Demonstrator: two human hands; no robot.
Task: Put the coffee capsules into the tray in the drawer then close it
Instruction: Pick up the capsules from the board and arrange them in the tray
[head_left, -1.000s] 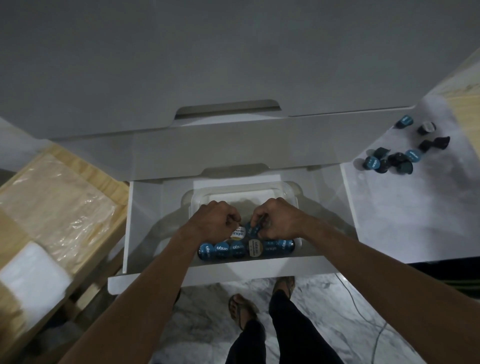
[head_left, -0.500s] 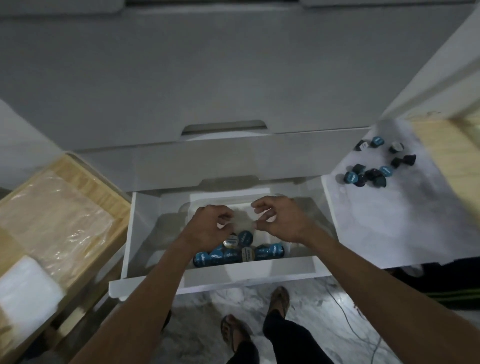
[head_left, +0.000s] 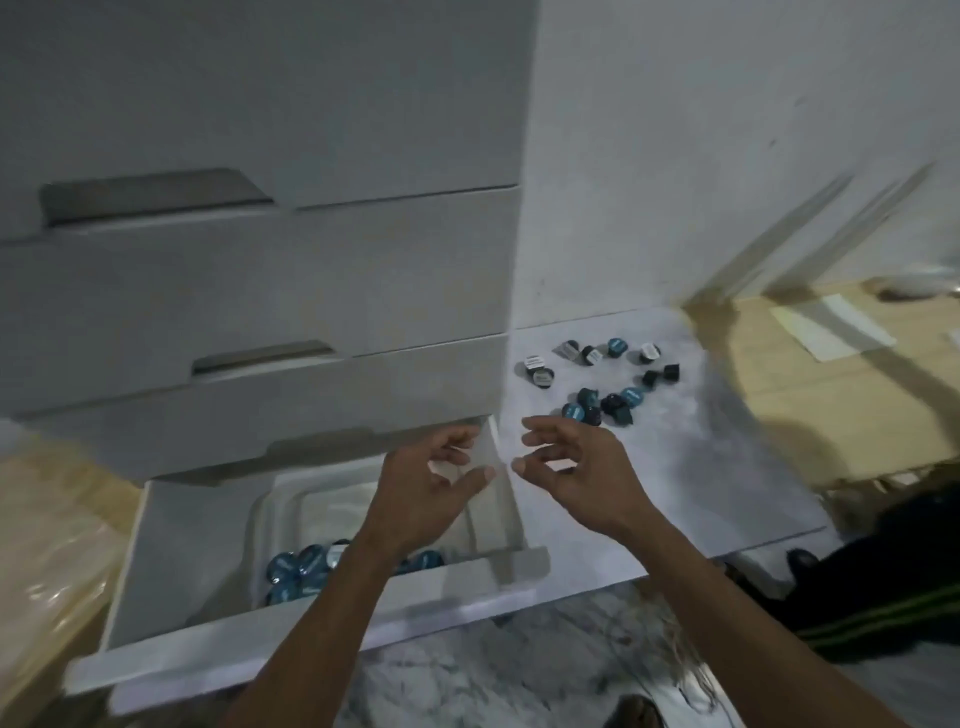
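Observation:
The bottom drawer (head_left: 171, 540) of a white cabinet stands pulled out. Inside it sits a clear plastic tray (head_left: 311, 499) with several blue-lidded coffee capsules (head_left: 304, 564) lying at its near end. More capsules (head_left: 605, 387), blue and black, lie scattered on a marble-patterned surface (head_left: 675, 478) to the right of the cabinet. My left hand (head_left: 431, 488) hovers above the tray's right side, fingers loosely spread and empty. My right hand (head_left: 576, 467) is raised over the marble surface just short of the scattered capsules, fingers spread, holding nothing.
Two closed drawers (head_left: 260, 291) sit above the open one. A wooden crate wrapped in plastic (head_left: 47, 540) stands to the left. Cardboard (head_left: 831, 384) lies at the right beyond the marble surface. A dark bag (head_left: 883, 571) and cables are on the floor at the right.
Both hands have lifted out of the tray, let go of the capsules and swung right, toward the loose capsules. The view has turned right with them.

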